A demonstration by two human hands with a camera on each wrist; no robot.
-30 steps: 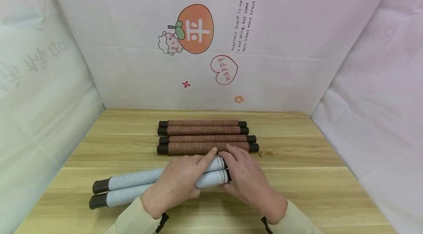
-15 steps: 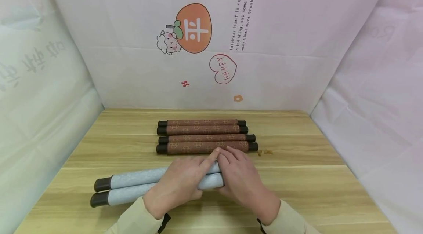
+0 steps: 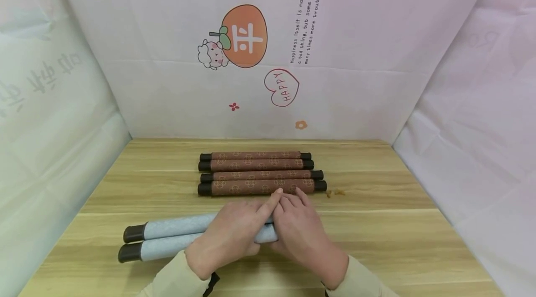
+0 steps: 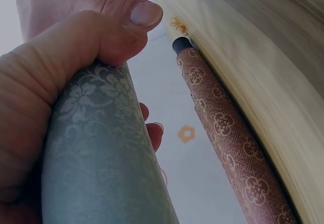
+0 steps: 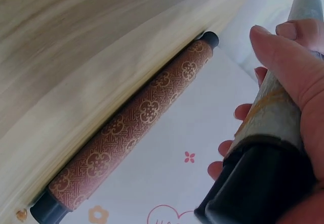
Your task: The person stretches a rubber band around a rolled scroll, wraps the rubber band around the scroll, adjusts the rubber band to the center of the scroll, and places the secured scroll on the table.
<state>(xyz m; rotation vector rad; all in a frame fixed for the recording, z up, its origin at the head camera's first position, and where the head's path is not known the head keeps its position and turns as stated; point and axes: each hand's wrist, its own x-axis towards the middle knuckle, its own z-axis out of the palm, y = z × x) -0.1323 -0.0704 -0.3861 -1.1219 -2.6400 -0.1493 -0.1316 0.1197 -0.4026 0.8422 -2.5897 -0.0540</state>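
Head view: pale blue rolls (image 3: 180, 225), two lying side by side, run from lower left to bottom centre of frame; whether they are joined underneath cannot be told. Left hand (image 3: 234, 229) is wrapped over them right of their middle; right hand (image 3: 301, 236) is curled round their right end, close against the left. Black end caps (image 3: 136, 233) show at lower left; the right-hand ones are hidden here. Brown rolls (image 3: 262, 187), four in two pairs, lie at frame centre, just beyond the fingertips. They limit room on the far side; contact with the fingers cannot be judged. Yellowish crumbs (image 3: 337, 192) sit right of the nearest pair, on the wooden table (image 3: 389, 227). Printed sheet (image 3: 356, 83) closes off the upper frame.

Left wrist view: left thumb lies on a pale roll, upper left; fingertips show past its far edge. Floral, faintly sheened covering; probably cloth or paper over a stiff core, light to moderate in weight, somewhat slippery, liable to crease if squeezed.

Right wrist view: right hand grips near the end at right of frame; black cap at lower right, a thin tan cord (image 5: 268, 101) round the roll. Best hold, in my judgement: both rolls together, near the caps, with light pressure.
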